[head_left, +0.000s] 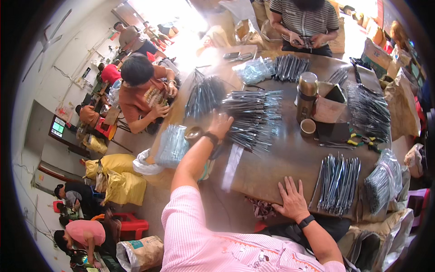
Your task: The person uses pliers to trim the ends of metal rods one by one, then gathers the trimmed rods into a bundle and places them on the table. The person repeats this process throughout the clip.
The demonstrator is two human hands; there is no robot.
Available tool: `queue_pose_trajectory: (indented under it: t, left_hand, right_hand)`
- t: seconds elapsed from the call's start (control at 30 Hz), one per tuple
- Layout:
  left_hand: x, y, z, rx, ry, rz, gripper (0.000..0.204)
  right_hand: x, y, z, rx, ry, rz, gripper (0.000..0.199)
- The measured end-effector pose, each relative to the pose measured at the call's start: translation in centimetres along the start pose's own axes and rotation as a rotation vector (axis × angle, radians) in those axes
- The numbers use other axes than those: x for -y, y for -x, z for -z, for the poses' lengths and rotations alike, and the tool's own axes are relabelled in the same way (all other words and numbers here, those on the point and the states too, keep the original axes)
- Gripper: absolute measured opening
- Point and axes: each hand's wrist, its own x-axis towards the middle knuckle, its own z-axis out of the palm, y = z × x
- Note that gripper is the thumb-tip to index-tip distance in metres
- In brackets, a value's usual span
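My left hand [220,125] reaches across the table to the near-left edge of a large pile of slim, shiny metal pieces [256,115]. Its fingers look slightly apart and touch the pile's edge; glare blurs the fingertips. Flat on the table's near edge rests my right hand [292,199], fingers spread and holding nothing. To its right, a row of similar metal pieces [339,183] lies side by side. Beyond my left hand fans out a darker bunch of thin pieces [205,95]. A clear plastic bag of pieces [173,146] lies beside my left forearm.
A steel flask [307,90], a cup [307,128] and yellow-handled pliers [355,139] stand or lie at the right. More metal pieces [369,111] pile up behind them. One co-worker [145,90] sits at the left, another [308,22] across. Yellow sacks [120,179] stand left.
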Motion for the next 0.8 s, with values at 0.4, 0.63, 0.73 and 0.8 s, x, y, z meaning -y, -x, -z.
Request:
queue_pose_trajectory:
  t: [0.4,0.63,0.73,0.8]
  left_hand:
    - [-0.3,0.9,-0.3,-0.059,-0.003,0.032,0.09]
    - [-0.5,1.9,0.4,0.017,0.03,0.055,0.114]
    - [-1.0,2.5,0.8,-0.083,0.055,0.055,0.111]
    - [-1.6,3.1,1.5,-0.118,0.088,0.06,0.104]
  right_hand:
    - [-0.4,0.1,-1.0,-0.008,0.015,0.007,0.089]
    - [-0.4,0.1,-1.1,-0.008,0.008,0.006,0.088]
    - [-0.4,0.0,-1.1,-0.01,0.012,0.005,0.089]
    - [-0.3,0.0,-1.1,-0.008,0.014,0.003,0.089]
